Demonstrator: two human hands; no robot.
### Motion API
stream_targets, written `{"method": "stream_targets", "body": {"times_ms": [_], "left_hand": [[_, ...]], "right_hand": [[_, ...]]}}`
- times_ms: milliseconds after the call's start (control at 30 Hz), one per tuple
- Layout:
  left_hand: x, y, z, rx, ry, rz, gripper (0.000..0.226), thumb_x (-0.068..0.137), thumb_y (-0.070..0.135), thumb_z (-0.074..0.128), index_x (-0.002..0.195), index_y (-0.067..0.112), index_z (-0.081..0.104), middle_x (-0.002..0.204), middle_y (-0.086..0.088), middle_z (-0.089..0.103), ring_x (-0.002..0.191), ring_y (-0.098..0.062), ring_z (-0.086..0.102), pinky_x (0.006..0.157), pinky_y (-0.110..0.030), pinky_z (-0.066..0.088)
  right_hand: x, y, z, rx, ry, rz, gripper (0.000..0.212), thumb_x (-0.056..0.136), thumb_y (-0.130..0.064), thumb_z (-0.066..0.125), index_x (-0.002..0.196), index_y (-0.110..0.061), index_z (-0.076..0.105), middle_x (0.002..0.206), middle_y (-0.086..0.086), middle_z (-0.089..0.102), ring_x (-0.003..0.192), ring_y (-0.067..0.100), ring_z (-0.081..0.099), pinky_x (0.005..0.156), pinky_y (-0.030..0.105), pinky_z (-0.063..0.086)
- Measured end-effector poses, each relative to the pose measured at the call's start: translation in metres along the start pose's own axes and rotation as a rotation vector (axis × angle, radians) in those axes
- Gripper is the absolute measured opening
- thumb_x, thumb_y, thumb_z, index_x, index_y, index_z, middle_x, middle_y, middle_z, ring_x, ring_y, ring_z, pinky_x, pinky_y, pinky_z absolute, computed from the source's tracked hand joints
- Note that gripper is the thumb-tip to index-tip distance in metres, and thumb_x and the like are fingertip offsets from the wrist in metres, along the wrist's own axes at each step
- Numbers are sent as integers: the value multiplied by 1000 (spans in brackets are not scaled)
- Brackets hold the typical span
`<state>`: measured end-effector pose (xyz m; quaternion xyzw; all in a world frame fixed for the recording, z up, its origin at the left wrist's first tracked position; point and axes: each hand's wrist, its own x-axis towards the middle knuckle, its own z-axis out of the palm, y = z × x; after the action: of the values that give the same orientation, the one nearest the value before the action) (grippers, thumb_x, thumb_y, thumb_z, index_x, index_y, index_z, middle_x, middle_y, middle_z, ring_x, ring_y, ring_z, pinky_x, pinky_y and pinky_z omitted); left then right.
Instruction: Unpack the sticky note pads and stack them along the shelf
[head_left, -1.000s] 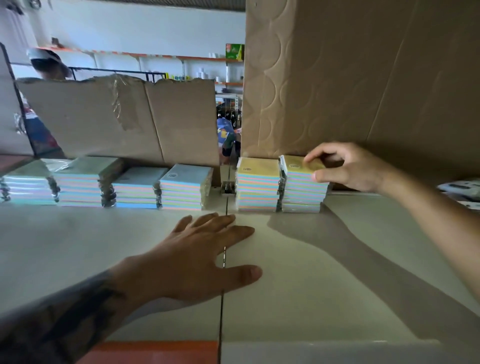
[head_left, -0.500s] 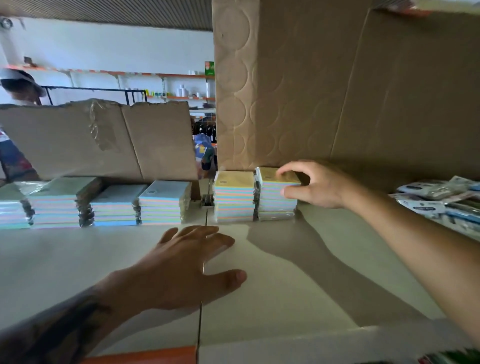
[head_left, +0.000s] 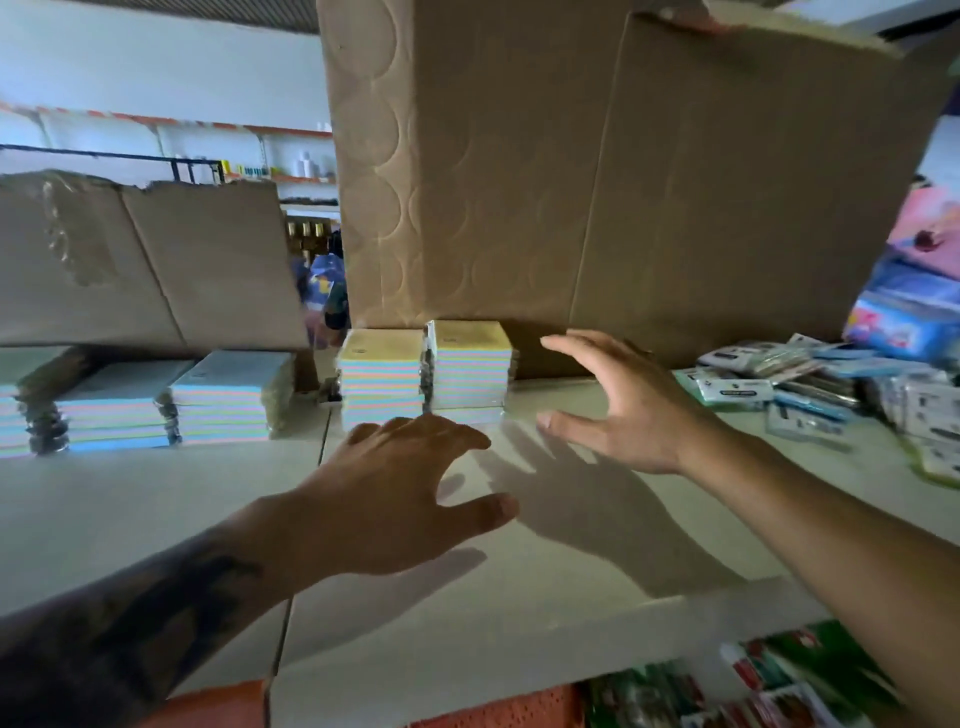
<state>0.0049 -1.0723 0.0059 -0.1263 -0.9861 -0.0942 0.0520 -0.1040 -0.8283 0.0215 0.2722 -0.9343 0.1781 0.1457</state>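
Cardboard box (head_left: 597, 171) behind pastel sticky note pads (head_left: 470, 364), contents hidden.

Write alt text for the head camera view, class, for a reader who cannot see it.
Two open, empty hands hover over a pale shelf: the left hand low in front, the right hand just right of two yellow-topped sticky note stacks. Blue-topped stacks line the left; a large cardboard box stands behind, packaged goods lie right.

left hand (head_left: 395, 488) spread over shelf (head_left: 156, 509) | right hand (head_left: 623, 405) empty beside pad stack (head_left: 470, 364)
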Motion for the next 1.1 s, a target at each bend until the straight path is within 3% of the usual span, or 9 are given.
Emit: {"method": "stream_targets", "body": {"times_ms": [133, 367, 467, 567, 667, 833, 967, 1100], "left_hand": [[32, 48, 7, 17, -42, 21, 82, 81, 91, 33, 149, 45, 33, 155, 20, 40, 141, -9, 39, 116, -40, 32], [123, 136, 21, -54, -59, -19, 79, 81, 89, 39, 146, 44, 40, 150, 13, 50, 129, -15, 53, 110, -39, 41], [166, 170, 30, -74, -82, -32, 76, 84, 84, 44, 148, 42, 41, 151, 11, 50, 125, -15, 56, 104, -35, 46], [210, 201, 42, -94, -54, -27, 67, 89, 74, 53, 146, 40, 44, 146, 12, 54, 117, -13, 57, 88, -25, 42], [251, 213, 57, -126, -54, -22, 54, 86, 70, 63, 132, 42, 52, 128, 12, 63, 98, -10, 56, 79, -26, 43], [293, 220, 74, -179, -84, -13, 72, 61, 78, 61, 127, 48, 53, 121, 18, 64, 109, -11, 61, 96, -42, 51], [300, 222, 75, -195, -60, -34, 67, 80, 50, 77, 140, 38, 50, 132, 8, 59, 113, -15, 56, 98, -37, 49], [292, 215, 74, -199, -31, -61, 68, 79, 52, 80, 138, 36, 51, 134, 6, 58, 114, -16, 55, 97, -36, 49]], "right_hand": [[-18, 51, -31, -49, -39, 56, 79, 84, -74, 61, 153, -46, 33, 161, -15, 32, 146, 12, 32, 118, 45, 32], [-10, 158, -77, -212, -109, 144, 70, 86, -72, 59, 146, -38, 46, 157, -8, 41, 141, 22, 40, 114, 46, 36], [10, 199, -87, -270, -42, 170, 55, 88, -70, 57, 130, -35, 59, 143, -6, 54, 128, 24, 52, 107, 45, 42], [31, 227, -91, -345, -100, 254, 48, 88, -73, 55, 114, -34, 65, 121, -5, 58, 114, 24, 57, 101, 48, 42], [40, 239, -94, -343, -142, 267, 40, 87, -69, 61, 92, -30, 67, 102, -7, 64, 95, 22, 57, 87, 42, 43], [40, 252, -95, -261, -155, 212, 36, 84, -58, 68, 85, -22, 64, 85, -3, 67, 80, 20, 62, 75, 36, 51], [39, 255, -102, -232, -159, 191, 35, 81, -55, 68, 83, -21, 62, 84, -1, 64, 77, 20, 59, 67, 34, 44], [37, 254, -99, -235, -167, 142, 33, 82, -53, 71, 82, -22, 58, 84, -1, 62, 80, 22, 59, 65, 34, 44]]}}
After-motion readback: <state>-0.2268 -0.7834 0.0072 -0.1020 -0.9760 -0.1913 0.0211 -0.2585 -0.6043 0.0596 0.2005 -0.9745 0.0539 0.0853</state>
